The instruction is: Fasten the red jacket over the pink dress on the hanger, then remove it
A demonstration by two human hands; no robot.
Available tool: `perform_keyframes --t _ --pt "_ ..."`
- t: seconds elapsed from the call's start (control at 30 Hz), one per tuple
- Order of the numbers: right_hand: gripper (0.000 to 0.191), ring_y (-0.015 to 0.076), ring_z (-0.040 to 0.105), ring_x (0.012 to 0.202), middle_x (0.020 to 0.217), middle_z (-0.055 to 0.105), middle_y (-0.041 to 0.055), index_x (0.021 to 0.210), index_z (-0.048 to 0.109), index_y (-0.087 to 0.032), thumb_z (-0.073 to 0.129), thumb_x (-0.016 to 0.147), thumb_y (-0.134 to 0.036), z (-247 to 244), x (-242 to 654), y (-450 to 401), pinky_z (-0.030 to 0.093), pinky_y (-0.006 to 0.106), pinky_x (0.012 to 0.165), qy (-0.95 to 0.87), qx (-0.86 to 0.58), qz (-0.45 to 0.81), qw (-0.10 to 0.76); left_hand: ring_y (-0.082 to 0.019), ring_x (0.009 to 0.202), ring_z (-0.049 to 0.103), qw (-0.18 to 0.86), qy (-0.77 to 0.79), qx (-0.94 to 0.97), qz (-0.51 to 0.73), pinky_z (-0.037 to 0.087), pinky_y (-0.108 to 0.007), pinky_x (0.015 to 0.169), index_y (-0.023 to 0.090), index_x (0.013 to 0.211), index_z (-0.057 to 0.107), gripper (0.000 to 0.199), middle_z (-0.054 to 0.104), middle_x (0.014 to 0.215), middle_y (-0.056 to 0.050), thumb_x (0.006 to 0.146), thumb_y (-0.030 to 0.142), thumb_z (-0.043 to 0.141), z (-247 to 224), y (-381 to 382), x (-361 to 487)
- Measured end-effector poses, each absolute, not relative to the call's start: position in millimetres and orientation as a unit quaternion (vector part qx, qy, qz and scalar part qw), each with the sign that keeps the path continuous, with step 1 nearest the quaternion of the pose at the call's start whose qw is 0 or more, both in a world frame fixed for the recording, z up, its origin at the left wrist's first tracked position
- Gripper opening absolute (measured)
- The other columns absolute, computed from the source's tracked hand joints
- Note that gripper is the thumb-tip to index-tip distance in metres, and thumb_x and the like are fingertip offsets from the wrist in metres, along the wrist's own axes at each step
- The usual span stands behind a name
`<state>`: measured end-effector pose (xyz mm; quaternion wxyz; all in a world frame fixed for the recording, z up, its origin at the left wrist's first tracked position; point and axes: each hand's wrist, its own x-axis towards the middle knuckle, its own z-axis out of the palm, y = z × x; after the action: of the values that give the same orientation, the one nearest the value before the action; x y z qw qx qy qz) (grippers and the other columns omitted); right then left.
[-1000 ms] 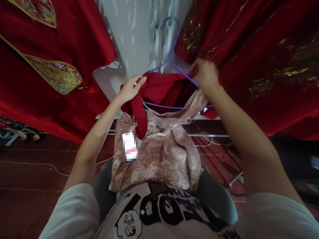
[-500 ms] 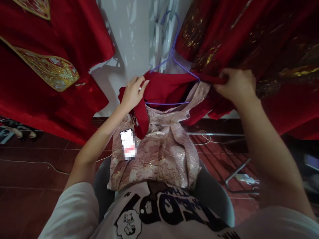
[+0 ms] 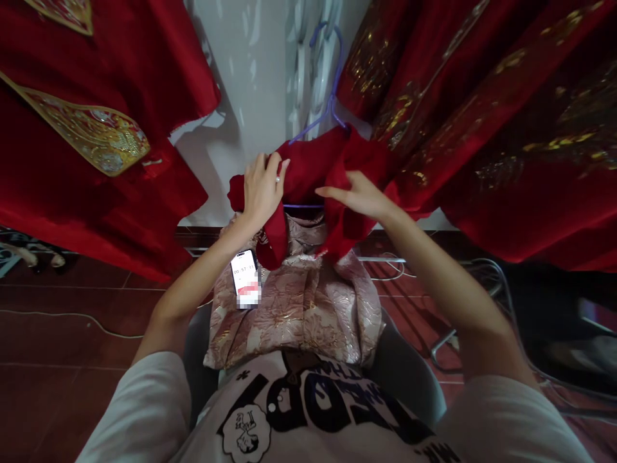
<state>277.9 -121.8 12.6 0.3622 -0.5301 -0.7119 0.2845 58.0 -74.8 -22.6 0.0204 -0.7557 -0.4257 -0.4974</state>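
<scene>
A purple hanger (image 3: pixel 331 103) holds a red garment (image 3: pixel 308 161) over a shiny pinkish brocade garment (image 3: pixel 308 302) that spreads across my lap. My left hand (image 3: pixel 263 190), with a ring on one finger, is wrapped over the red garment's left shoulder. On the other side, my right hand (image 3: pixel 364 195) rests against the red front panel, slightly blurred. Its thumb stretches left, apart from the fingers, which the cloth partly hides. Red fabric covers the hanger's right arm; below, its purple bar shows inside the neck opening.
A phone (image 3: pixel 245 280) showing a running timer lies on the brocade at my left. Red clothing with gold embroidery (image 3: pixel 106 138) hangs on the left, and more red gold-trimmed cloth (image 3: pixel 506 109) hangs on the right. A pale cable (image 3: pixel 72 315) crosses the tiled floor.
My right hand has moved left and inward, bringing the red panel over the hanger's right arm and the brocade strap. My left hand stays at the left shoulder.
</scene>
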Motion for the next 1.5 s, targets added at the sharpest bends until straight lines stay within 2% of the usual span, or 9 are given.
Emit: perform_keyframes --t 0.13,0.27,0.43,0.63,0.8,0.93,1.17,1.33,1.5 --pt "0.024 0.0282 0.065 0.090 0.084 0.067 0.0066 0.074 0.056 -0.023 0.069 0.080 -0.042 2 258 -116 0.055 0.043 0.084 -0.694 -0.558 0.223 0.396 -0.034 0.119 0.056 0.008 -0.428 -0.758 -0.492 0.042 -0.055 0.105 0.024 0.097 0.060 0.052 0.060 0.110 -0.014 0.097 0.065 0.028 -18 -77 52" --pt "0.022 0.0254 0.064 0.081 0.083 0.065 0.0067 0.089 0.057 -0.024 0.070 0.078 -0.038 -14 272 -117 0.053 0.042 0.079 -0.651 -0.601 0.119 0.449 -0.033 0.119 0.056 0.025 -0.444 -0.736 -0.511 0.042 -0.053 0.106 0.024 0.097 0.060 0.047 0.060 0.115 -0.015 0.098 0.062 0.032 -17 -84 35" --pt "0.029 0.0144 0.056 0.063 0.074 0.057 -0.0009 0.103 0.052 -0.024 0.062 0.085 -0.044 -34 299 -125 0.048 0.030 0.060 -0.632 -0.556 0.069 0.535 -0.021 0.090 0.065 0.005 -0.434 -0.730 -0.527 0.052 -0.035 0.084 0.023 0.103 0.056 0.042 0.064 0.094 -0.007 0.101 0.058 0.035 -29 -95 26" --pt "0.022 0.0112 0.052 0.059 0.070 0.057 -0.0024 0.094 0.049 -0.023 0.059 0.089 -0.042 -33 282 -134 0.044 0.026 0.058 -0.716 -0.486 0.110 0.490 -0.012 0.060 0.058 -0.044 -0.397 -0.738 -0.544 0.046 -0.027 0.064 0.021 0.105 0.057 0.027 0.059 0.076 -0.001 0.102 0.046 0.046 -26 -106 64" --pt "0.018 0.0089 0.043 0.055 0.064 0.049 -0.0065 0.094 0.046 -0.023 0.057 0.090 -0.037 -27 254 -136 0.039 0.024 0.057 -0.723 -0.426 0.198 0.506 -0.012 0.063 0.060 -0.083 -0.324 -0.811 -0.479 0.045 -0.026 0.062 0.022 0.106 0.055 0.016 0.057 0.075 0.001 0.102 0.036 0.049 -20 -112 93" --pt "0.026 0.0081 0.038 0.053 0.062 0.041 -0.0069 0.091 0.046 -0.024 0.059 0.091 -0.046 -26 251 -132 0.034 0.023 0.053 -0.695 -0.380 0.260 0.552 -0.012 0.069 0.062 -0.126 -0.327 -0.795 -0.495 0.048 -0.026 0.067 0.022 0.105 0.055 0.008 0.058 0.078 0.001 0.099 0.025 0.054 -26 -113 92" --pt "0.040 0.0107 0.057 0.067 0.077 0.053 -0.0026 0.098 0.051 -0.025 0.069 0.082 -0.057 -20 251 -125 0.050 0.024 0.061 -0.683 -0.361 0.313 0.552 -0.013 0.093 0.068 -0.252 -0.328 -0.741 -0.529 0.054 -0.026 0.086 0.020 0.112 0.052 0.031 0.068 0.105 -0.005 0.085 0.008 0.063 -53 -108 93" --pt "0.044 0.0141 0.065 0.082 0.088 0.062 -0.0007 0.107 0.056 -0.025 0.076 0.076 -0.048 -31 258 -126 0.059 0.027 0.073 -0.680 -0.350 0.355 0.538 -0.012 0.090 0.071 -0.312 -0.341 -0.685 -0.563 0.056 -0.024 0.085 0.019 0.097 0.052 0.023 0.070 0.094 -0.003 0.083 0.008 0.066 -65 -101 87" --pt "0.038 0.0136 0.068 0.086 0.093 0.066 0.0002 0.107 0.057 -0.024 0.075 0.078 -0.043 -42 257 -128 0.060 0.026 0.072 -0.661 -0.376 0.318 0.567 -0.010 0.087 0.070 -0.277 -0.342 -0.720 -0.536 0.055 -0.023 0.083 0.018 0.089 0.055 0.016 0.071 0.091 -0.001 0.083 0.006 0.063 -53 -109 80"
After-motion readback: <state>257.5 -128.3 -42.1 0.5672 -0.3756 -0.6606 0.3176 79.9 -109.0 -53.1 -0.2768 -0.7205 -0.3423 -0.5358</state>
